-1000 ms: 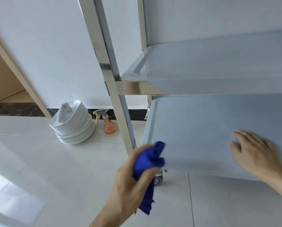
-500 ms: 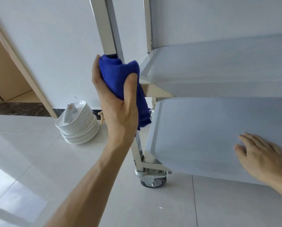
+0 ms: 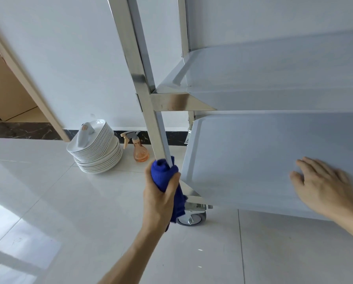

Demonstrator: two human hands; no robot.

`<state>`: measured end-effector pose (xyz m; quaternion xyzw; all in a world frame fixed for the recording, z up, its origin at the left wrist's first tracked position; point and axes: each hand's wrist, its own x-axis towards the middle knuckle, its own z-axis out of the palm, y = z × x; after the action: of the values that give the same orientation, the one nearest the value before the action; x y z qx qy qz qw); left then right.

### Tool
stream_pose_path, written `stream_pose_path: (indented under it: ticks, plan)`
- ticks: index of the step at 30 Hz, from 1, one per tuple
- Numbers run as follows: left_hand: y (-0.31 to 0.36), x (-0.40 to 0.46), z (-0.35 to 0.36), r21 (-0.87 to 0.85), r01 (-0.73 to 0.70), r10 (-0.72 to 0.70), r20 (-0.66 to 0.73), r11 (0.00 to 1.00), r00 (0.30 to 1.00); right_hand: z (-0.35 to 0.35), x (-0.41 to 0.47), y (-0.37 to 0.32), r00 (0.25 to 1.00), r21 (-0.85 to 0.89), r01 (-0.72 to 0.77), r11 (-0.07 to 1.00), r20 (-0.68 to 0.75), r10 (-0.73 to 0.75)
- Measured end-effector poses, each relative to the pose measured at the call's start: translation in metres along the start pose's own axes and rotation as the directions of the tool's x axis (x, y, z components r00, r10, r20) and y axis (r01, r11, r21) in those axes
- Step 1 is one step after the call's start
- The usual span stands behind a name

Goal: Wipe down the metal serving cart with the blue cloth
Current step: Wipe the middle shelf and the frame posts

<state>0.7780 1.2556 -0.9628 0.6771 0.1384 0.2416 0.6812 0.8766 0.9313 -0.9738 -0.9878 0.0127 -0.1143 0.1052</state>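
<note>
Item: cart (image 3: 253, 165), metal, on casters — near post under wipe.

Hands. The cloth (image 3: 167, 181) is gripped by the left hand (image 3: 161, 197), its fingers curled round cloth and post (image 3: 149, 103) together, low down, just above the lower shelf corner. The right hand (image 3: 323, 185) is laid flat on the lower shelf (image 3: 243, 156), fingers straight, nothing held.

Risks, judged.
- Rolling: the cart stands on a caster (image 3: 192, 218) on glossy tile; whether the wheel is locked cannot be told. A hard stroke along the post could shift the cart, the flat right hand being the only visible brace.
- Snagging: a tail of cloth hangs down beside the caster bracket and could be caught there.
- Knocking: a spray bottle (image 3: 140, 150) and a stack of plates (image 3: 98, 152) are set on the floor near the post, by the wall; if the cart is pushed that way, they could be struck.
- Missed area: the joint where post meets shelf rail could be skipped by a wrapped grip.

Surface and room. Floor (image 3: 59, 201) of pale polished tile, reflective. White wall (image 3: 69, 58), dark marbled skirting, a wooden door frame (image 3: 18, 78) at left. Upper shelf (image 3: 274, 74) seen from below eye level — bare where shown.
</note>
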Motion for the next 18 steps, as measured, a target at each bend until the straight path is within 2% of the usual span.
stream_pose_path:
  ticks: [2, 4, 6, 8, 11, 14, 18]
  plan:
    - [0.027, 0.009, 0.008, 0.029, -0.182, 0.184, -0.087, 0.983, 0.979, -0.005, 0.001, -0.004, 0.999, -0.091, 0.025, 0.996, 0.05, -0.02]
    - [0.059, 0.025, 0.02, 0.032, -0.369, 0.368, -0.184, 0.929, 0.912, -0.009, 0.004, -0.011, 0.991, -0.13, 0.103, 0.986, 0.102, -0.09]
    - [0.089, 0.039, 0.03, 0.029, -0.475, 0.466, -0.257, 0.879, 0.847, -0.012, 0.005, -0.027, 0.979, -0.036, 0.141, 0.989, 0.152, -0.134]
    - [0.099, 0.042, 0.034, 0.042, -0.508, 0.499, -0.271, 0.86, 0.823, -0.008, 0.003, -0.046, 0.969, 0.059, 0.157, 0.986, 0.183, -0.165]
    - [0.076, 0.031, 0.032, 0.107, -0.43, 0.442, -0.271, 0.897, 0.855, 0.005, -0.009, -0.059, 0.948, 0.042, 0.189, 0.981, 0.254, -0.194]
    - [0.036, 0.017, 0.028, 0.123, -0.316, 0.338, -0.255, 0.941, 0.906, 0.012, -0.012, -0.057, 0.947, 0.024, 0.194, 0.981, 0.255, -0.193]
    - [-0.008, 0.0, 0.02, 0.068, -0.085, 0.097, -0.182, 0.994, 0.979, 0.013, -0.012, -0.058, 0.948, 0.015, 0.192, 0.981, 0.254, -0.19]
